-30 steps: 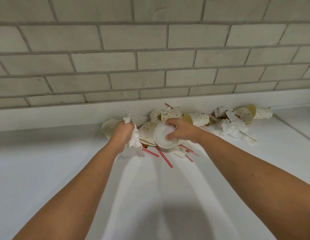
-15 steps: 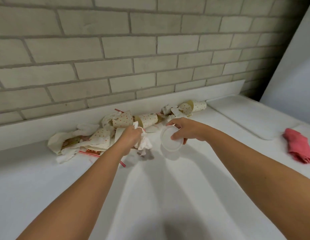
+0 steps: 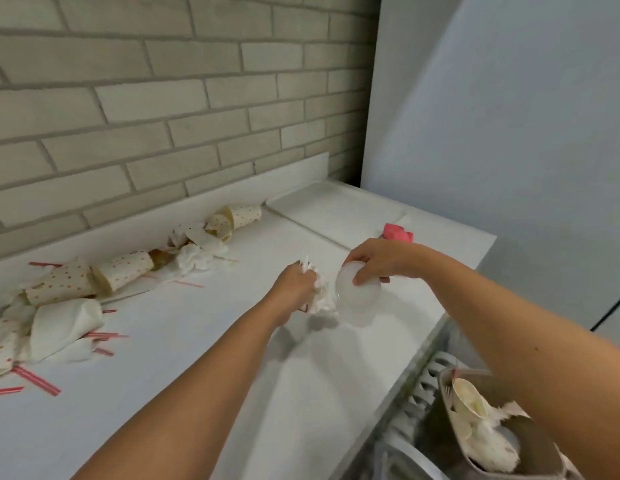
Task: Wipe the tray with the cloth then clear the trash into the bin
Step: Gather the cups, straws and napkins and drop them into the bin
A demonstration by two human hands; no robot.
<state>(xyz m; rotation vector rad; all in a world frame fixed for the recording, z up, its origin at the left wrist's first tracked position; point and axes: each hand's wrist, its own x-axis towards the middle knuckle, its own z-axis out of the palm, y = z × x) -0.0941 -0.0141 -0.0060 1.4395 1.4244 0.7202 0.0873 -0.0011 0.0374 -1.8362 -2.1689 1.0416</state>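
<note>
the left hand is closed in a fist round a crumpled white tissue, held just above the white table near the middle of the view. just beside it, at three o'clock, the right hand pinches a round translucent plastic piece by its rim, with the fingers curled over the top. whether it is a lid or a shallow cup i cannot tell. the tissue and the plastic piece are nearly touching.

the red cloth lies bunched at twelve o'clock from the right hand, partly hidden behind it. it is just beside the white tray, which sits at the table's far end, at one o'clock in the view, close to the brick wall.

the bin stands below the table edge at five o'clock, with a paper cup and crumpled tissue already in it. the right forearm crosses over it.

the rest of the trash lies along the wall from nine to eleven o'clock: dotted paper cups on their sides and crumpled napkins. red straws are scattered at eight o'clock.
</note>
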